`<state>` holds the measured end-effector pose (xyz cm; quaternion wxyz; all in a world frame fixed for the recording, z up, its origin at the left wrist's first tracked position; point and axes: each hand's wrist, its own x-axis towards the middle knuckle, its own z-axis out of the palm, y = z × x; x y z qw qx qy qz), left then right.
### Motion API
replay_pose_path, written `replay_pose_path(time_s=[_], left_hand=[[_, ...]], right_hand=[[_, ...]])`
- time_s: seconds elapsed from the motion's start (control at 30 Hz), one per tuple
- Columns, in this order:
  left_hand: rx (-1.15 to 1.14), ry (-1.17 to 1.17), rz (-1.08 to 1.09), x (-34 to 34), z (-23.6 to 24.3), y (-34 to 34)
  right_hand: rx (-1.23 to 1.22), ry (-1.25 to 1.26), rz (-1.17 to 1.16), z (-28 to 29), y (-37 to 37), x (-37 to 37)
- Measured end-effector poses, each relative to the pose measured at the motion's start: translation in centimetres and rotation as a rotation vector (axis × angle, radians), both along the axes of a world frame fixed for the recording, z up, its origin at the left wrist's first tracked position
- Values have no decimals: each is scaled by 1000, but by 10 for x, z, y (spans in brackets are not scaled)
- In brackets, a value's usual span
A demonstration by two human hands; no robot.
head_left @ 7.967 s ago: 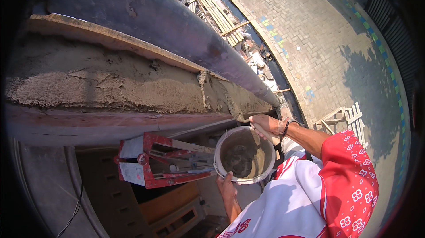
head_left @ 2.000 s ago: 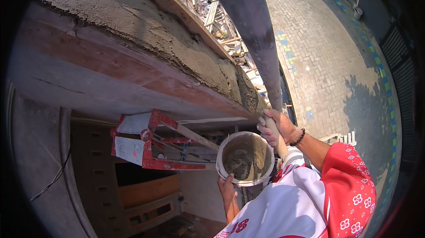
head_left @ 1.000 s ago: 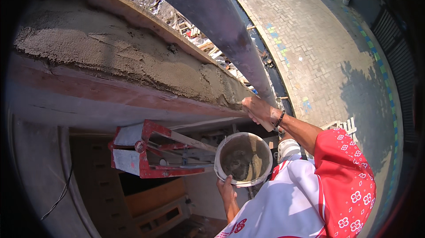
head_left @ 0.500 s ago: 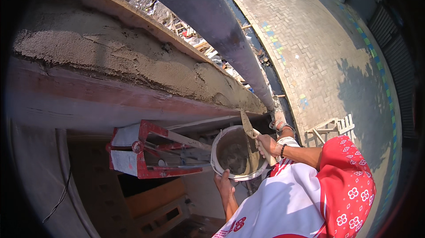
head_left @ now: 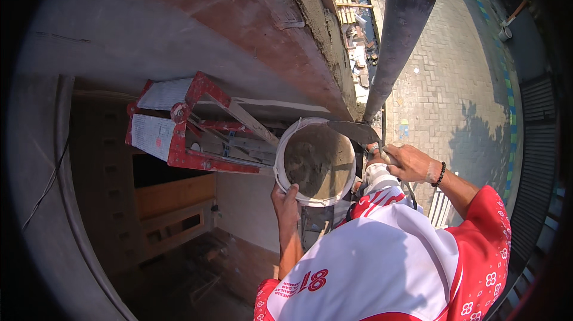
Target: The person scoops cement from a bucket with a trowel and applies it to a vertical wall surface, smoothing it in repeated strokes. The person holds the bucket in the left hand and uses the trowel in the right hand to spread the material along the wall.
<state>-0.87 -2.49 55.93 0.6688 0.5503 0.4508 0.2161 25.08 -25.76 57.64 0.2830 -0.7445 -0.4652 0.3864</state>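
Note:
My left hand (head_left: 285, 203) is closed on the near left rim of a whitish bucket (head_left: 327, 203), thumb over the edge. Grey wet mortar (head_left: 315, 163) lies inside it. In my right hand (head_left: 409, 163) is the handle of a trowel, gripped to the right of the bucket. The trowel's blade (head_left: 355, 132) reaches leftward over the bucket's upper right rim. A dark bracelet circles my right wrist.
A red-framed stepladder (head_left: 179, 115) stands left of the bucket. Beyond runs a wall topped with mortar (head_left: 307, 2) and edged by a board. A thick dark pole (head_left: 409, 28) slants up beside it. Brick paving (head_left: 441, 76) lies far below, right.
The view has turned, so the wall top now shows narrower and steeper. My right hand has moved right, and the trowel's blade has swung from steeply upright to nearly level. My left hand keeps the rim.

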Motion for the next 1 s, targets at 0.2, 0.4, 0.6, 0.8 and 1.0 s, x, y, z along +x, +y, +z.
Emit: replay_pose_path(time_s=[0.2,0.4,0.6,0.8,1.0], left_hand=[[212,157,-243,15,5,7],[726,396,-374,52,40,3],[706,598,-325,65,43,15],[1006,440,-421,69,34,11],[901,255,-444,64,41,23]], right_hand=[[-10,-297,284,-41,36,-16],[-34,-761,422,-50,99,-30],[-61,-642,414,-58,118,-37],[-186,-576,609,-42,135,-37],[-107,-630,975,-45,143,-17]])
